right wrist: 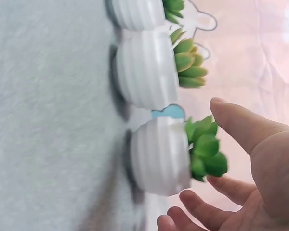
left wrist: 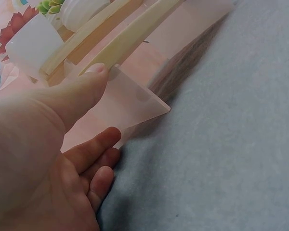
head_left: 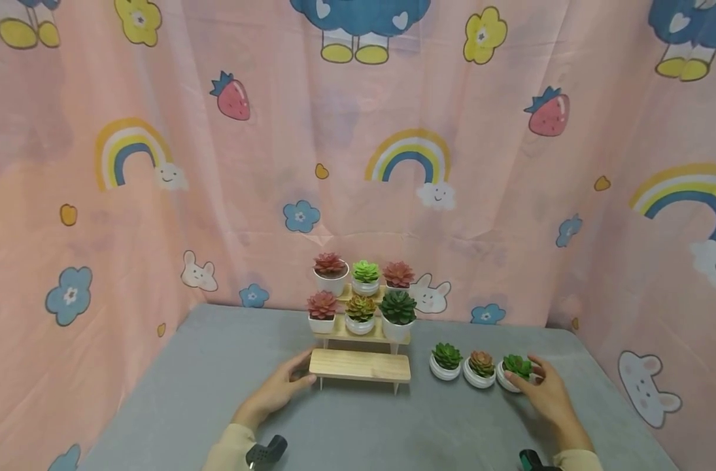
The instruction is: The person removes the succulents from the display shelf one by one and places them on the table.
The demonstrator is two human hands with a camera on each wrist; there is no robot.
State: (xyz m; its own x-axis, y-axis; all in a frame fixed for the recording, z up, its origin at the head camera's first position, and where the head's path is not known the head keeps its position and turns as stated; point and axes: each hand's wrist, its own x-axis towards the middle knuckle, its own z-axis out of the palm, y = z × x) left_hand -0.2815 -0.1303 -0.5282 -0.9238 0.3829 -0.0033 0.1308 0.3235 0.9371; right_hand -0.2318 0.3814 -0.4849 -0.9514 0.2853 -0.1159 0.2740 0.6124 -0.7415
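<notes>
A tiered wooden stand with clear supports holds several potted succulents on its upper two tiers. My left hand (head_left: 280,386) is at the left end of the bare bottom shelf (head_left: 360,365), thumb in front and index finger toward the back corner. In the left wrist view the thumb (left wrist: 89,82) presses on the shelf's end, and the other fingers curl loosely beside the clear support (left wrist: 130,98). My right hand (head_left: 547,391) surrounds a green succulent in a ribbed white pot (right wrist: 161,156), thumb and fingers spread apart around its leaves.
Left of that pot stand an orange-green succulent (head_left: 480,369) and a dark green succulent (head_left: 446,361), both in white pots on the grey table (head_left: 216,366). Behind the table hangs a pink patterned curtain (head_left: 275,150), close to the stand's back.
</notes>
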